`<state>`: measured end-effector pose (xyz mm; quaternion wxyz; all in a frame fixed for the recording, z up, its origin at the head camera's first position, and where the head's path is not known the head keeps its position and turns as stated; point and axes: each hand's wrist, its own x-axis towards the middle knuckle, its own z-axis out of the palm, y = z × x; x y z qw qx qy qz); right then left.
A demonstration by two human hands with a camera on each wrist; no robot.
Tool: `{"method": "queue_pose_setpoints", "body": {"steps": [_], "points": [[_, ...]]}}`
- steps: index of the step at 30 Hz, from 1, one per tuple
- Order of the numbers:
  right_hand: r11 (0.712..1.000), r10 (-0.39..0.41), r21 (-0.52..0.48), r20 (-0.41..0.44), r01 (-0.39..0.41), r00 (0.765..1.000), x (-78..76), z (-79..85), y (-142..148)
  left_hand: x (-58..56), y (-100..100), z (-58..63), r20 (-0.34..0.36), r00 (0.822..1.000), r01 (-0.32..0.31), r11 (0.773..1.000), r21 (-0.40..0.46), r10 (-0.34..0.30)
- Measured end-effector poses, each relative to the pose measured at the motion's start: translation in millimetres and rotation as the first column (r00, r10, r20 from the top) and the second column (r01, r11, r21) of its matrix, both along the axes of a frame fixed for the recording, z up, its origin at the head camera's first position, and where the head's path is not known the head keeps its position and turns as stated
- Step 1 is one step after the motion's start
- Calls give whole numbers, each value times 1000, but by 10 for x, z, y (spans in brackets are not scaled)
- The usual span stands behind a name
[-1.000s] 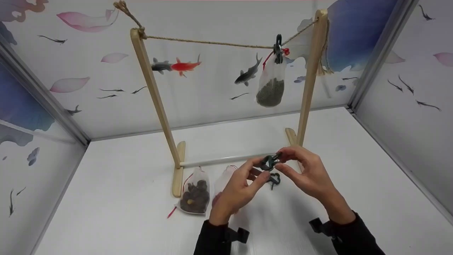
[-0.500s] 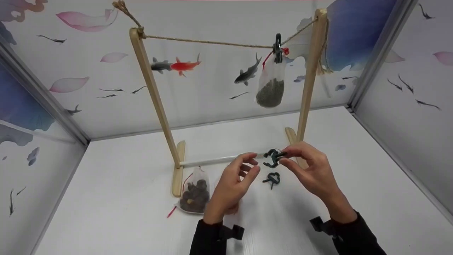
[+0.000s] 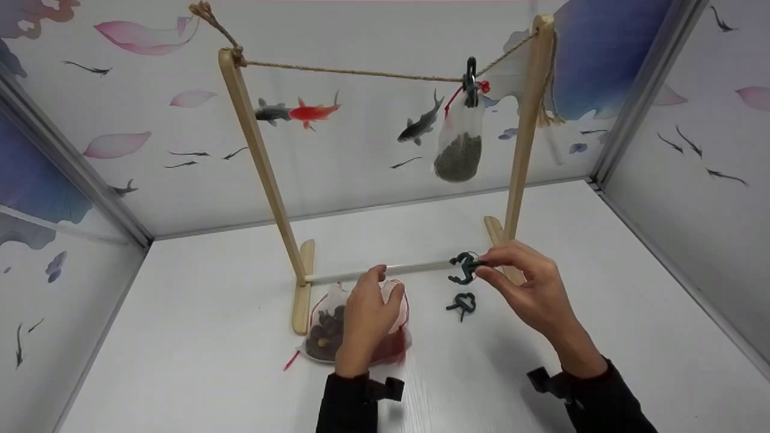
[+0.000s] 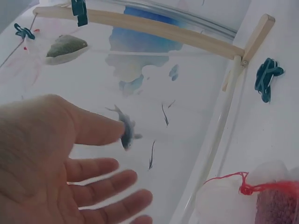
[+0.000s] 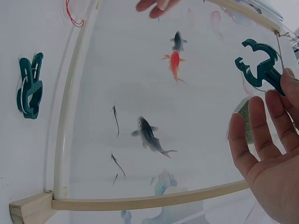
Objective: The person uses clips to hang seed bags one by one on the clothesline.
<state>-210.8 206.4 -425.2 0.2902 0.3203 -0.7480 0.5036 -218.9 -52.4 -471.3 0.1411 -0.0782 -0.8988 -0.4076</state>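
By the right hand (image 3: 523,287), 1 green clip (image 5: 268,73) is pinched, jaws spread; if squeezed less, it could be snapped together early. The empty left hand (image 3: 368,310), fingers parted, is held near the red-filled bag (image 3: 393,346); the dark-filled bag (image 3: 325,338) alongside could be knocked by a careless reach.

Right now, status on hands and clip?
Right hand pinching clip, jaws spread. Left hand empty, partly blocking head view of bags. Second clip on table.

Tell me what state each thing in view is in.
Held clip: jaws open
Right hand: pinching that clip
Left hand: open, empty
Lower clip: jaws closed, on table
Upper clip: clamped on rope
Hung bag: hanging, partly filled
Brown bag: on table
Red bag: on table, partly hidden
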Motion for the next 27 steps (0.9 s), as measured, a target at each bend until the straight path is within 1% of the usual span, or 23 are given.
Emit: {"method": "queue_pose_setpoints", "body": {"steps": [2, 4, 6, 8, 13, 17, 22, 25, 27], "points": [[1000, -10, 3, 0, 10, 1000, 5, -1, -1, -13, -27, -43, 64, 997, -46, 997, -70, 50], [1000, -16, 6, 4, 16, 1000, 7, -3, -2, -25, -54, -90, 130, 987, -74, 988, -134, 92], [1000, -23, 10, 3, 23, 1000, 11, 1, -8, -35, -77, -138, 187, 975, -87, 980, -177, 120], [999, -28, 16, -1, 28, 1000, 9, 0, -11, -44, -92, -183, 216, 967, -88, 975, -204, 133], [999, -32, 30, -17, 33, 999, -6, -15, -5, -71, -97, -262, 239, 959, -92, 966, -243, 152], [998, -39, 40, -17, 39, 999, -8, -14, -5, -87, -87, -302, 230, 956, -113, 954, -278, 181], [997, -50, 53, -23, 51, 998, 16, 33, -37, -87, -81, -337, 214, 956, -132, 945, -298, 201], [997, -52, 57, -29, 53, 998, 42, 78, -65, -90, -84, -345, 225, 953, -128, 944, -305, 202], [997, -55, 59, -29, 56, 998, 57, 101, -78, -90, -85, -352, 224, 954, -123, 945, -303, 197]]}}
